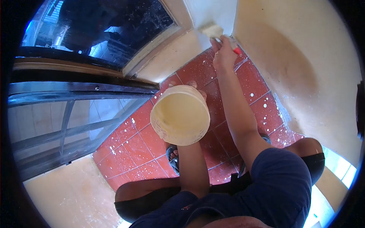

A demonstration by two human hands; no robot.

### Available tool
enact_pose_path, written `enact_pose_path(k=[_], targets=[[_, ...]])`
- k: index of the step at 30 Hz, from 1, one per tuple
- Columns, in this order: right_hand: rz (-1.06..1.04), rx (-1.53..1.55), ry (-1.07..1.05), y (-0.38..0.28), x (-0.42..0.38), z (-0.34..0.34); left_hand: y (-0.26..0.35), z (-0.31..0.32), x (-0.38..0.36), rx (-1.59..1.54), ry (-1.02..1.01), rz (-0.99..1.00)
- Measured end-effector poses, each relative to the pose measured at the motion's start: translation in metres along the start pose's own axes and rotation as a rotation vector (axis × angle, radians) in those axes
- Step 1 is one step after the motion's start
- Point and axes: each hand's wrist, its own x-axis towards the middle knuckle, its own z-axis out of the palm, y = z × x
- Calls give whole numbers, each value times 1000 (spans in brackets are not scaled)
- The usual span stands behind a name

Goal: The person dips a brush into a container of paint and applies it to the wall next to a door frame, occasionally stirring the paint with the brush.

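Observation:
A paintbrush [211, 30] is held in my right hand [225, 55], which is closed round its handle; a red end shows past my fingers. Its pale, paint-coated bristles rest against the lower wall [213, 13] near the corner, where the surface looks whiter. My left hand [193, 84] supports a round paint bucket [180, 140] above the floor, mostly hidden behind it, with fingertips showing at the far side. Cream-coloured paint [180, 110] is visible inside the bucket, and its rim is smeared with paint.
Red floor tiles [142, 142] are spattered with white drops. A glass panel in a wooden frame [150, 45] is at upper left, above a metal-barred door [68, 125]. A beige wall [304, 49] stands close on the right. My sandalled foot [173, 159] is below the bucket.

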Motion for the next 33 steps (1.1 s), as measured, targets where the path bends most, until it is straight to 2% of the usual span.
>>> enact_pose_path(k=[1, 2, 4, 5, 6, 7, 11, 15, 17, 19, 20, 22, 23, 24, 25, 26, 27, 28, 32, 33], targets=[[-24, 86, -104, -21, -17, 18, 2, -2, -1, -43, -14, -86], [-47, 167, -206, -34, -27, 28, 0, -3, -3, -46, -16, -79], [-91, 254, -263, -46, -32, 36, -6, -5, -5, -36, 100, 114], [-135, 355, -325, -52, -31, 42, -3, -11, -4, -34, 84, 106], [-145, 370, -335, -49, -27, 40, 4, -20, -2, 59, -71, 6], [-140, 296, -272, -36, -18, 28, 11, -23, 1, 157, -226, -94], [-65, 72, -149, 38, 40, -59, 7, -9, 2, 158, -214, -94], [-69, -127, -11, 42, 66, -101, 7, -10, -6, 157, -224, -80], [-105, -125, 21, 44, 76, -88, 9, -14, -9, 160, -210, -60], [-132, -125, 64, 40, 73, -59, 3, 2, -8, 79, -38, 4], [-145, -120, 67, 33, 71, -35, -1, 9, -7, 82, -40, 7], [-132, -18, 38, -4, 46, 2, -8, 19, -7, 233, -185, 27], [-112, 82, 3, -25, 34, 14, -5, 16, -7, 232, -182, 29], [-114, 80, 2, -39, 28, 21, 0, 9, -4, 193, -271, -61], [-90, 218, -121, -50, 24, 23, 4, 5, -2, 152, -355, -150], [-63, 354, -245, -57, 20, 22, 5, 3, -1, 146, -351, -145], [-79, 370, -331, -63, 19, 20, 4, 2, -1, 140, -360, -150], [-83, 367, -331, -57, 22, 15, 3, 2, 0, 136, -374, -160], [-174, 3, -36, 5, 53, -43, -7, 7, 2, 77, -344, -155], [-264, -188, -52, 23, 74, -76, -11, 13, -1, 113, -272, -73]])
